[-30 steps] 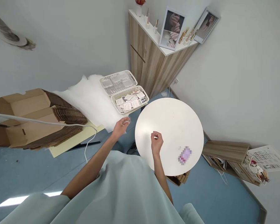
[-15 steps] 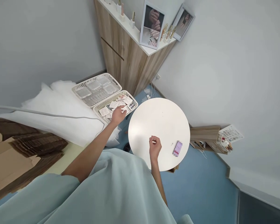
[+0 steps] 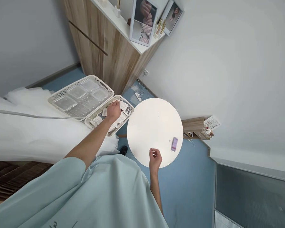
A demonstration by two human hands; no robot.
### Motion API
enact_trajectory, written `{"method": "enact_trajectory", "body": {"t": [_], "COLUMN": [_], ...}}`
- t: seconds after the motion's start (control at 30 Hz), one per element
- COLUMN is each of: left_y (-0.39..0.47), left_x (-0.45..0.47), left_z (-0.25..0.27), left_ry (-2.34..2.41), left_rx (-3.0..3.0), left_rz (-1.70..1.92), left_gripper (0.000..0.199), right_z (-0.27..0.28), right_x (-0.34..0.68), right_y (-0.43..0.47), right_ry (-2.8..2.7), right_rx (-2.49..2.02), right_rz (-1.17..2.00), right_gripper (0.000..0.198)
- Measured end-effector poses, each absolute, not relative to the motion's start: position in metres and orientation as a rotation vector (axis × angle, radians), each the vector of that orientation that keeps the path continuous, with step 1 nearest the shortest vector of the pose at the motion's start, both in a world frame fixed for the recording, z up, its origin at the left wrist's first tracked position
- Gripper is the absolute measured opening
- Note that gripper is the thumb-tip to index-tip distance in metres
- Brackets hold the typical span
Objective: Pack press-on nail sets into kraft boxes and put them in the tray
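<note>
My left hand (image 3: 114,110) reaches down into a cream plastic basket (image 3: 86,122) on the left. Its back faces me and its fingertips are hidden among small white cards (image 3: 121,118) with print on them. A card with dark oval pieces (image 3: 127,110) lies near the basket's right end. Over the near edge of the round white table (image 3: 154,126), my right hand (image 3: 155,159) is curled, thumb and fingertips brought together in a loose ring. Whatever is between those tips, if anything, is too small to make out. A blurred purple item (image 3: 174,144) lies on the table, right of this hand.
Next to the card basket is a second cream basket (image 3: 52,100) with clear plastic boxes. White sheer fabric (image 3: 38,133) spreads beneath, crossed by a grey cable (image 3: 38,116). A wooden cabinet (image 3: 95,41) with picture frames (image 3: 143,22) rises behind. A power strip (image 3: 138,96) lies on the floor.
My left hand has gone deeper into the basket, onto the cards. The right hand keeps its curled shape, now nearer the table's edge. The whole view has shifted.
</note>
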State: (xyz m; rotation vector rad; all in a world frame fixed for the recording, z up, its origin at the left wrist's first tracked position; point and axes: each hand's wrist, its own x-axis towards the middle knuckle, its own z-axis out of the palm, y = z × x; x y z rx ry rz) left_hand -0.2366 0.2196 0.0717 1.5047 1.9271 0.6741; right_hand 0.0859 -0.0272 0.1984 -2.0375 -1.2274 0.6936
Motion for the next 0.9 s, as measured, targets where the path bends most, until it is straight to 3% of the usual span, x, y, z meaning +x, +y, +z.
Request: {"method": "enact_trajectory", "body": {"t": [0.4, 0.73, 0.9], "left_y": [0.184, 0.138, 0.121], "left_x": [-0.245, -0.219, -0.179], "left_z": [0.080, 0.110, 0.125], "left_ry": [2.014, 2.209, 1.994], "left_rx": [1.531, 1.070, 0.636], "left_rz": [0.579, 0.947, 1.215], "left_gripper": [0.057, 0.043, 0.038], "right_z": [0.206, 0.203, 0.201], "right_x": [0.079, 0.097, 0.117], "right_y": [-0.005, 0.026, 0.034], "right_ry": [-1.257, -1.358, -1.383], "right_rx": [-1.986, -1.813, -1.746], "right_rz": [0.746, 0.958, 1.012], "right_gripper": [0.027, 0.020, 0.018]}}
